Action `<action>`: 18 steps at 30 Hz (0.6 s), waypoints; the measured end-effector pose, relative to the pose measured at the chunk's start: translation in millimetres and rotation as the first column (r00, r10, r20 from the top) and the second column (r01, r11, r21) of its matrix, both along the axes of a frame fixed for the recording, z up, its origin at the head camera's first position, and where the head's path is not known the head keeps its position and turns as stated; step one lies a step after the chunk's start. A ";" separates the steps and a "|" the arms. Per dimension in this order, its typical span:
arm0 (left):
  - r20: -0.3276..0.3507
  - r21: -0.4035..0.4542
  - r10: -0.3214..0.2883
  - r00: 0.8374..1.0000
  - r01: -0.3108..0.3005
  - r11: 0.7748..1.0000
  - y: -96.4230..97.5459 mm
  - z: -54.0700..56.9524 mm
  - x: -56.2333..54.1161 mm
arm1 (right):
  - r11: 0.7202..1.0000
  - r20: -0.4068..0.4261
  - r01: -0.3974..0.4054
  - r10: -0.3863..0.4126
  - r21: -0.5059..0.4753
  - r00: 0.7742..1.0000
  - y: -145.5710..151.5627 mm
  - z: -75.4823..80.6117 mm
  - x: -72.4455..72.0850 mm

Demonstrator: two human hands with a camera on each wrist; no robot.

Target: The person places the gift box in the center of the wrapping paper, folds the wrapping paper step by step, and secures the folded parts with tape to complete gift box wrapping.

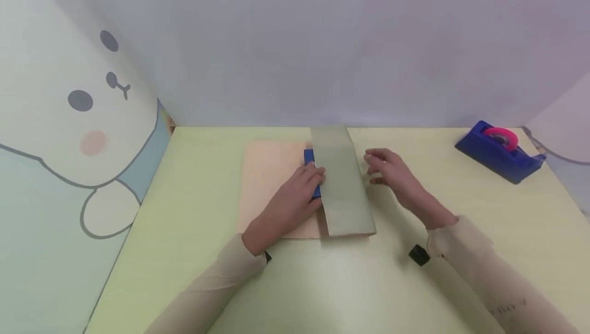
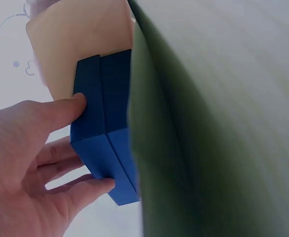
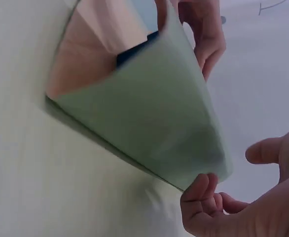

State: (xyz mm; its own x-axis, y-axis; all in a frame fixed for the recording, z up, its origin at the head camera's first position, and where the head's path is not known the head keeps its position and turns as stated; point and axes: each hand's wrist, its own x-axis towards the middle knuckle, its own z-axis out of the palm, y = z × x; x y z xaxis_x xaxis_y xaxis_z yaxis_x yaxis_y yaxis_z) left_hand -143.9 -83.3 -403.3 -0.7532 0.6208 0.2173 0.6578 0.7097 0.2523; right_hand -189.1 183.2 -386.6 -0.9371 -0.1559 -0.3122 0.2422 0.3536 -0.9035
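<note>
My left hand (image 1: 292,198) holds a dark blue box (image 2: 92,118) by its left side, thumb and fingers spread along it in the left wrist view. Under the box lies a sheet of paper, its peach side (image 1: 269,170) facing up. The sheet's right part comes up over the box as a pale green flap (image 1: 343,185), hiding the box's right portion. Just right of that fold is my right hand (image 1: 392,172), its fingers loosely bent. In the right wrist view its fingertips (image 3: 198,187) are right at the flap's lower edge, with the thumb held away.
A blue tape dispenser (image 1: 500,157) with a pink roll (image 1: 502,137) stands at the table's back right. Behind the pale yellow table (image 1: 203,195) rises a plain wall (image 1: 295,47). On the left is a panel with a cartoon animal (image 1: 106,98).
</note>
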 end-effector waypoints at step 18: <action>-0.022 0.050 -0.068 0.997 0.069 0.996 -6.6 -0.7 -2.1 | 0.998 0.094 0.056 -0.054 -0.023 0.994 -25.9 -22.0 29.0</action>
State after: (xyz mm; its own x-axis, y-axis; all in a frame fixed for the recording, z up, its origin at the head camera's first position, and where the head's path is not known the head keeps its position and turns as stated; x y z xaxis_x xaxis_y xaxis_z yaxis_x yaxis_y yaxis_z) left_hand -146.0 -89.9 -404.0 -0.7044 0.6589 0.2641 0.7098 0.6494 0.2729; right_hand -160.1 157.2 -408.6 -0.9113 -0.1139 -0.3957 0.3446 0.3148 -0.8844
